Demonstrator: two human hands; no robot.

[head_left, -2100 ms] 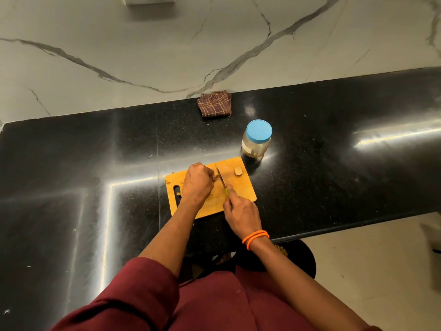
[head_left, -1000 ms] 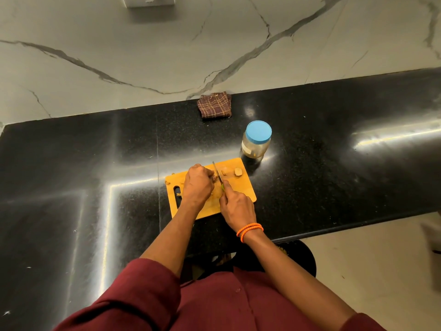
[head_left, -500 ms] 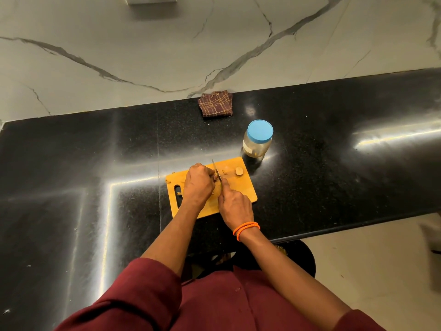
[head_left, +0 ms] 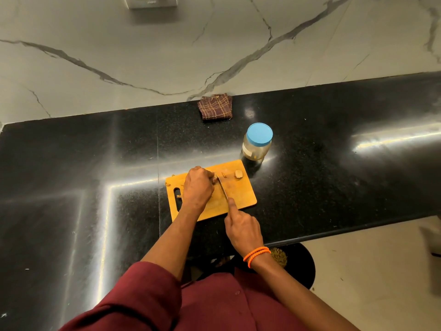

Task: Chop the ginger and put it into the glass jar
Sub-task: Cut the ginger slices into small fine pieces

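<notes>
A wooden cutting board [head_left: 241, 199] lies on the black counter. My left hand [head_left: 198, 186] curls over a ginger piece [head_left: 215, 179] at the board's far side and holds it down. My right hand [head_left: 242, 226] grips the handle of a knife [head_left: 222, 188], index finger along the spine, and the blade lies right beside the ginger. A cut ginger chunk [head_left: 238, 173] and a small sliver [head_left: 223, 174] sit near the board's far right corner. The glass jar [head_left: 256, 144] stands just beyond the board with its blue lid on.
A folded checked cloth [head_left: 216, 106] lies against the marble wall behind the jar. The counter's front edge [head_left: 346, 231] runs just right of my right hand. A dark round stool or bin [head_left: 300, 263] sits below it on the floor.
My right hand has drawn back toward me along the board, pulling the knife through beside the ginger. My left hand stays on the ginger.
</notes>
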